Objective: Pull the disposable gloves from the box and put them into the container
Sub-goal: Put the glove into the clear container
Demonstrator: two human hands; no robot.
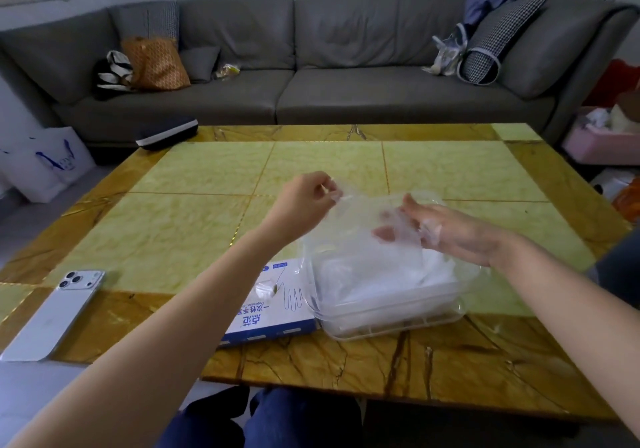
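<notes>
over the near right part of the surface [194, 225], seen from the head camera, both hands were raised above a clear plastic container [391, 323]. the left hand [304, 201] had its fingers curled and pinched one edge of a thin see-through glove [360, 215]. the right hand [446, 229] was held with its fingers nearly straight and pointing left, and the film of the glove lay across them. the glove was stretched between the two hands, which were a little apart, just above the container's open top. inside the container lay a pale heap of more gloves [377, 274]. a blue and white box [273, 309] lay flat against the container's left side, partly hidden by the left forearm. a silver phone [55, 312] lay face down near the surface's left edge, well apart from the box. behind the surface stood a grey sofa [311, 66] with a brown bag [156, 63] at its left end and a checked cushion [498, 38] at its right. a white shopping bag [48, 167] stood on the floor at the left, and a pink tub [599, 146] at the right.
</notes>
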